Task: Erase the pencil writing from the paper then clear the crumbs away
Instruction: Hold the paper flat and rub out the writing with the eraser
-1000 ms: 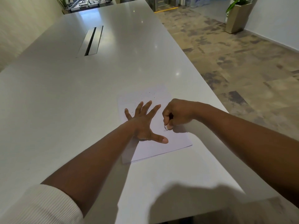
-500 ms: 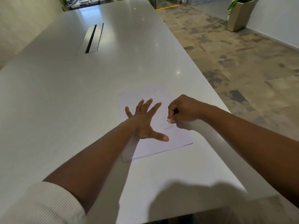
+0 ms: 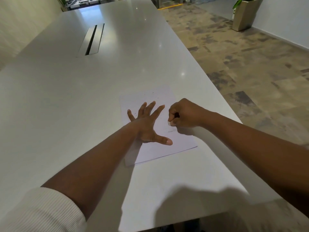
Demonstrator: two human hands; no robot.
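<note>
White paper sheets (image 3: 180, 141) lie near our white bench's (image 3: 83, 101) right edge; our left hand (image 3: 147, 127) presses flat, our right hand (image 3: 184, 114) pinches a small white eraser (image 3: 170, 123).

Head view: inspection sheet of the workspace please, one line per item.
Surface: long white table, glossy, with a slotted metal hatch set in farther up.
Job's things: paper, a thin stack, near the table's right edge; small dark specks on its far part; eraser, only a pale tip showing.
Clutter: nothing seen.
Hands: left hand flat with fingers spread, pressing on the paper; right hand curled, pinching the eraser against the sheet.
Cables: nothing seen.
Surroundings: mottled brown floor to the right; potted plant by the far wall; white ribbed sleeve at bottom left.
</note>
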